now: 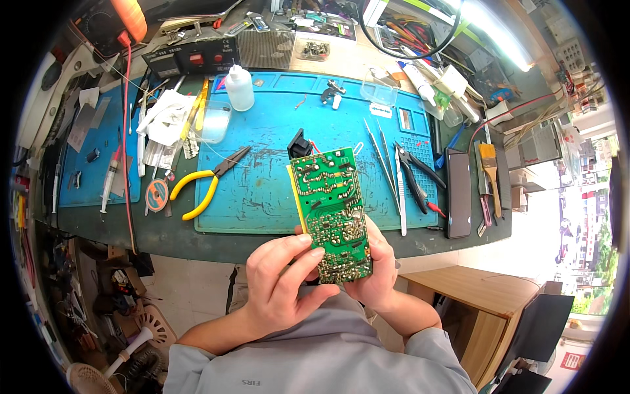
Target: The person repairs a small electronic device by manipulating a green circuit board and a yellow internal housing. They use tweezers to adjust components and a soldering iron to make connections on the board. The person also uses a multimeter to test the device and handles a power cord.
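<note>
Green circuit board (332,213) held upright between both hands, long axis running away from the body; left hand (282,282) pinches its near left edge, right hand (375,272) cradles behind.

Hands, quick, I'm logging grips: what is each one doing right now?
Left hand: closed on the green circuit board, fingers on its lower left edge.
Right hand: closed on the same board, gripping its lower right edge.

Both hands hold a green circuit board (331,213)

The left hand (282,279) and right hand (375,272) clasp its near end; yellow pliers (203,184) lie beyond, leftward.
</note>
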### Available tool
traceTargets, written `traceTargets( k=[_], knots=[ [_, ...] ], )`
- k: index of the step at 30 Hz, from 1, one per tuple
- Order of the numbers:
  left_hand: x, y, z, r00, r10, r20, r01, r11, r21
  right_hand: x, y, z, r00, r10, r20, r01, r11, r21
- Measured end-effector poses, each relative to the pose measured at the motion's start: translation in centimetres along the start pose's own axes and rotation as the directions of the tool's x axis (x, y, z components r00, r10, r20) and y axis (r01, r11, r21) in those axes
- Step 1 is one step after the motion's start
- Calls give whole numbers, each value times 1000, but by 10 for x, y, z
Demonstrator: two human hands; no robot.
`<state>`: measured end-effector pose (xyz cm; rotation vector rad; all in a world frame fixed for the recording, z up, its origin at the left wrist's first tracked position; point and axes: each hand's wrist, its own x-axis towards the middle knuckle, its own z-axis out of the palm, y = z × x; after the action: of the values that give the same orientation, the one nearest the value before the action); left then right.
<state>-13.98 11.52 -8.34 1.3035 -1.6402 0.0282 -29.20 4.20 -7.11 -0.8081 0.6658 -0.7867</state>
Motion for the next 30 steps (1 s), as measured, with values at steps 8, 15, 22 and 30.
traceTargets(
  k=[8,15,22,30],
  knots=[
    [-4,-3,0,1000,21,21,-21,999,31,-1,-1,2,1000,19,-8,-19,1000,13],
    [-3,-3,0,1000,20,22,-21,999,35,-1,-1,1,1000,14,-7,-14,1000,11],
    [-3,-3,-1,999,4,43,-6,999,50,0,-4,6,999,25,-23,-24,1000,20],
    [1,1,-3,995,-26,91,22,999,45,0,-1,2,1000,8,-26,-9,999,-36]
  ],
)
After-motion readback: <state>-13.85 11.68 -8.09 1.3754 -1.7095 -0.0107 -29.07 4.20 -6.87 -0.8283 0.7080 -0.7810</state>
